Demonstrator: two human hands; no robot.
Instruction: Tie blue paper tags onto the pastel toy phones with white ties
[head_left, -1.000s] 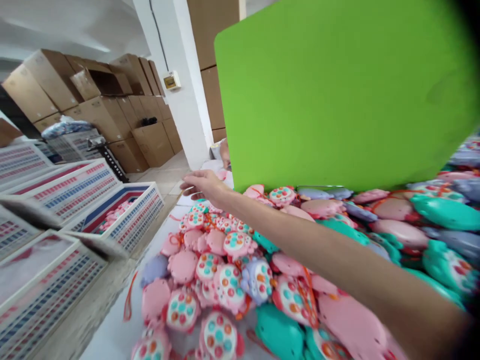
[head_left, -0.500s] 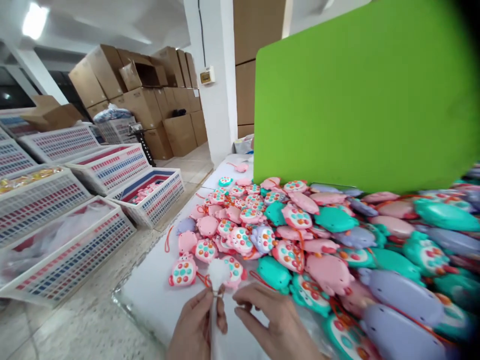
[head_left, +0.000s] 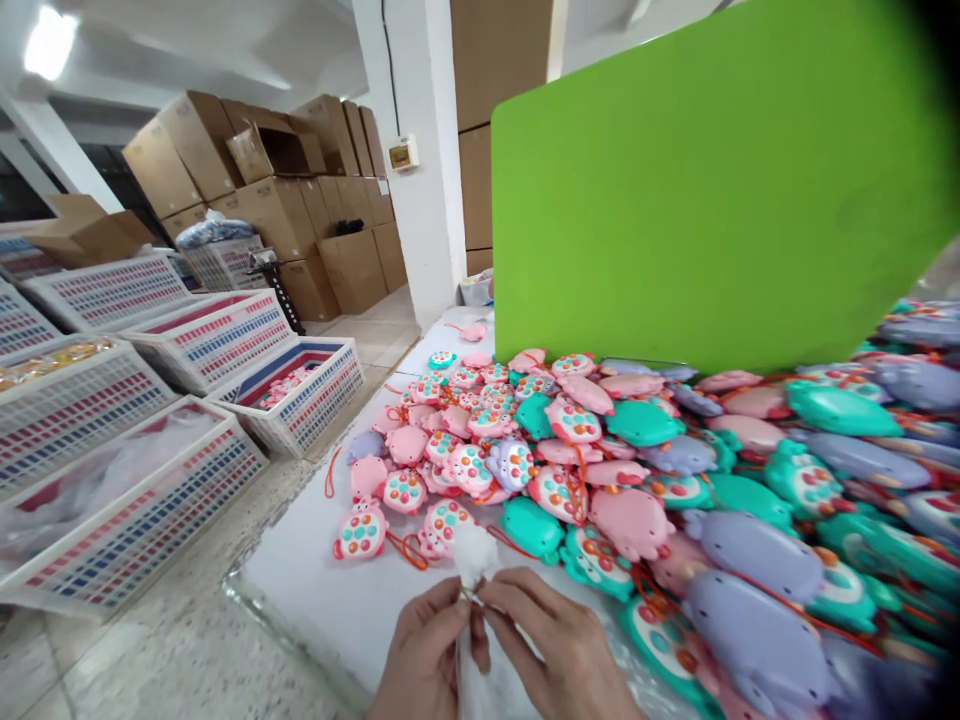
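My left hand (head_left: 435,632) is closed around the gathered neck of a white, see-through plastic bag (head_left: 474,550), near the table's front edge. The bag's bunched top puffs out above my fingers, and its lower part hangs down between my hands. A thin, pale tie (head_left: 469,592) goes round the neck. At that tie, the thumb and fingertips of my right hand (head_left: 551,635) are pinched together. Just beyond the bag lies a pink animal-shaped toy (head_left: 444,527) with coloured buttons. Another pink button toy (head_left: 360,530) with an orange cord is to its left.
A large heap of pink, teal and purple animal toys (head_left: 641,425) covers the table's middle and right. Behind it stands a green panel (head_left: 675,200). White plastic crates (head_left: 150,500) line the floor at left, with stacked cardboard boxes (head_left: 281,210) and a white pillar (head_left: 420,220) farther back.
My right hand has moved in from beside the bag and now pinches at the tie on its neck. The left hand and bag have shifted slightly right in view.
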